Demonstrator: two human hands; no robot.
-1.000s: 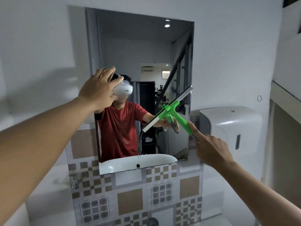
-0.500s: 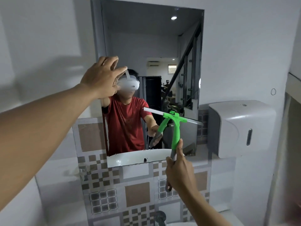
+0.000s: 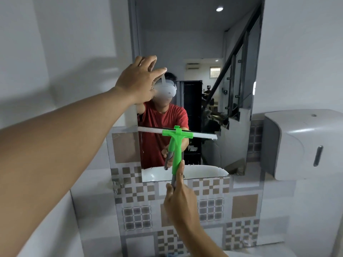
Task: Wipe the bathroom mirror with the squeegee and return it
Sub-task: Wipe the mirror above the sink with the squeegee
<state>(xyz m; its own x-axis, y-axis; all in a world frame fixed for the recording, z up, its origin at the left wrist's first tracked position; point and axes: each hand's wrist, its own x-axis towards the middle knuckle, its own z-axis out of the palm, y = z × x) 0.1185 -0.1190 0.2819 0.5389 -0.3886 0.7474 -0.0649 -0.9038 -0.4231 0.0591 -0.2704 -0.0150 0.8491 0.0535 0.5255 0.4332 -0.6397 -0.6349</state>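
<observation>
The tall mirror (image 3: 204, 43) hangs on the wall ahead, its lower part reflecting a person in a red shirt. My right hand (image 3: 181, 199) grips the lower end of the green squeegee (image 3: 176, 145), handle upright. Its white blade lies nearly level against the mirror's lower half, reaching the left edge. My left hand (image 3: 139, 82) rests flat with spread fingers on the mirror's left edge, higher up.
A white wall dispenser (image 3: 304, 143) is mounted right of the mirror. Patterned brown and grey tiles (image 3: 185, 210) cover the wall below. The white sink rim shows only as a reflection at the mirror's bottom.
The squeegee turned from a slanted pose at the mirror's right to a level blade, then slid left and lower. My right hand shifted below it; my left hand stayed on the mirror's edge.
</observation>
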